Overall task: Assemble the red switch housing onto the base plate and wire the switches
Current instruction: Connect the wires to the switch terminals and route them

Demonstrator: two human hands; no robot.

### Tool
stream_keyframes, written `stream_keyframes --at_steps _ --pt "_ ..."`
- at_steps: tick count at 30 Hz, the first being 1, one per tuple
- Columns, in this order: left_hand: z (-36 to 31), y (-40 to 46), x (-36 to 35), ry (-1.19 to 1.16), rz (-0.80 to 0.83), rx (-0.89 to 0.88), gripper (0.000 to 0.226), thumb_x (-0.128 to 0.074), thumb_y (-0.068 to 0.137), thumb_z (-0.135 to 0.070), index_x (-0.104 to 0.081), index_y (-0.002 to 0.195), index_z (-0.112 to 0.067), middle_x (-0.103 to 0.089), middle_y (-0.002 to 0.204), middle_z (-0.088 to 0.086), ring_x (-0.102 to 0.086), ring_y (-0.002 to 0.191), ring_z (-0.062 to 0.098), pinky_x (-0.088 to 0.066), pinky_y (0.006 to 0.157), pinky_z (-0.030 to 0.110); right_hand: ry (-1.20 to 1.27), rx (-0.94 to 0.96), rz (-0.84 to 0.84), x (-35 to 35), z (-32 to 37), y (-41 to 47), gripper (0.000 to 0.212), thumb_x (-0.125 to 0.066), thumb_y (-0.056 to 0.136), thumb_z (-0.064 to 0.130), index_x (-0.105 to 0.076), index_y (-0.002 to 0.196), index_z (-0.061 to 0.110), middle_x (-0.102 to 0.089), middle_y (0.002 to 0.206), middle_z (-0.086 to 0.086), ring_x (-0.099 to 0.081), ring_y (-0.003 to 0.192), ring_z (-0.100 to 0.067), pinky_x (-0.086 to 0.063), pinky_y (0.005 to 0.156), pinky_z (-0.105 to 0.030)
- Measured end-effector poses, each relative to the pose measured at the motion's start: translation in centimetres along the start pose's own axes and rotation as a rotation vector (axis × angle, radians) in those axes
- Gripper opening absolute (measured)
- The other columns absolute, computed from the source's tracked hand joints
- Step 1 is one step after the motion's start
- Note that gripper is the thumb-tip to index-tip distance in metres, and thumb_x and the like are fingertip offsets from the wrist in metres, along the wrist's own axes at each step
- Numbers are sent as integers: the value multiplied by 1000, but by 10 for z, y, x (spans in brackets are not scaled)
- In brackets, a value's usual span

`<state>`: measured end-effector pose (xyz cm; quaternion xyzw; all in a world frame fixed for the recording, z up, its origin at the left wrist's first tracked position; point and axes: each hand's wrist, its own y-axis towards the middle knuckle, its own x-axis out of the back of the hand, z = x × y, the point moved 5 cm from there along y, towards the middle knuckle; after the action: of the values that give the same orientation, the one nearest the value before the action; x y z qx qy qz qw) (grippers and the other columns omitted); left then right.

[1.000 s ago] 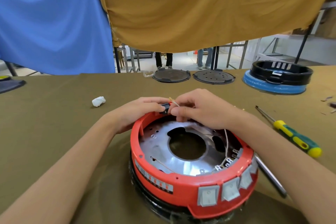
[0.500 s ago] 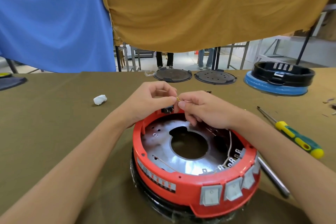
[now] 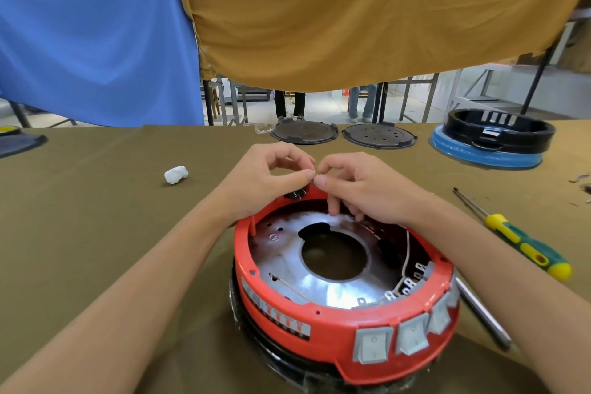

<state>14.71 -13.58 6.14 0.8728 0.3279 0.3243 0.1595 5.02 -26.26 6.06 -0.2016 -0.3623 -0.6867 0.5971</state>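
Lower centre of the frame: the red switch housing (image 3: 345, 326) sits on the olive table (image 3: 80, 217), ringing the shiny base plate (image 3: 332, 294). Inside lie a thin white wire (image 3: 406, 253) and metal terminals (image 3: 412, 281); grey rocker switches (image 3: 372, 344) line its front wall. A black ring beneath is mostly hidden. Above the far rim, the left hand (image 3: 265, 182) and right hand (image 3: 358, 189) meet thumb to fingertip, both pinching something too small to identify. A screwdriver (image 3: 515, 233) lies at right.
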Motion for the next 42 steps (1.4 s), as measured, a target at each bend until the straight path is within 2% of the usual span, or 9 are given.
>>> stream_keyframes --at_steps 3,6,8,11,14,19,29,36,42 --pt "2 1 -1 -47 -5 14 8 -70 90 -9 -71 96 -4 -74 96 5 -69 88 11 -52 81 20 41 26 -81 5 2 -1 17 -57 98 37 -65 91 24 -70 71 -2 -61 50 -23 -57 50 -37" --pt "9 3 0 -66 -33 92 16 -60 94 -1 -68 100 -13 -72 98 3 -69 94 16 -53 83 20 69 35 -139 9 3 -1 15 -57 99 28 -64 88 23 -68 68 -5 -61 50 -20 -56 49 -33" --pt "16 3 -1 -25 -7 178 26 -54 93 3 -66 101 -18 -72 101 2 -69 97 16 -53 84 19 63 16 -132 9 2 -1 15 -57 99 26 -65 86 24 -68 68 -5 -65 56 -21 -59 53 -35" --pt "21 3 -2 43 24 246 28 -53 90 0 -70 96 -22 -73 95 1 -66 82 5 -51 75 16 -12 5 -85 5 1 0 15 -58 98 27 -68 86 27 -70 71 1 -69 71 -18 -62 66 -38" --pt "25 3 -1 56 23 292 29 -52 90 -2 -70 93 -25 -72 92 0 -64 81 4 -49 76 19 -90 8 -34 2 2 0 15 -59 97 28 -70 87 27 -70 75 7 -68 74 -14 -60 72 -34" --pt "30 4 -4 -30 38 353 33 -48 90 5 -68 93 -20 -68 82 -8 -62 71 -5 -44 66 8 -159 -12 58 -6 4 -1 18 -59 97 25 -71 83 25 -65 66 16 -58 59 4 -40 58 -9" --pt "35 6 -5 -80 42 378 31 -49 90 3 -69 90 -21 -69 88 -5 -62 76 -1 -45 68 12 -241 -1 37 -13 4 2 20 -60 96 21 -68 78 22 -66 64 9 -56 54 1 -43 55 -15" --pt "39 5 -5 -115 49 392 30 -50 89 0 -70 90 -22 -72 90 -3 -64 72 -2 -47 65 10 -394 17 -26 -15 2 6 20 -61 95 29 -73 79 23 -62 58 10 -54 55 -6 -44 58 -29" --pt "38 5 -5 -115 53 388 29 -50 90 0 -69 91 -21 -72 93 1 -65 75 2 -48 67 12 -486 57 -6 -19 5 5 21 -59 97 32 -74 84 25 -62 62 13 -54 60 0 -42 56 -26"
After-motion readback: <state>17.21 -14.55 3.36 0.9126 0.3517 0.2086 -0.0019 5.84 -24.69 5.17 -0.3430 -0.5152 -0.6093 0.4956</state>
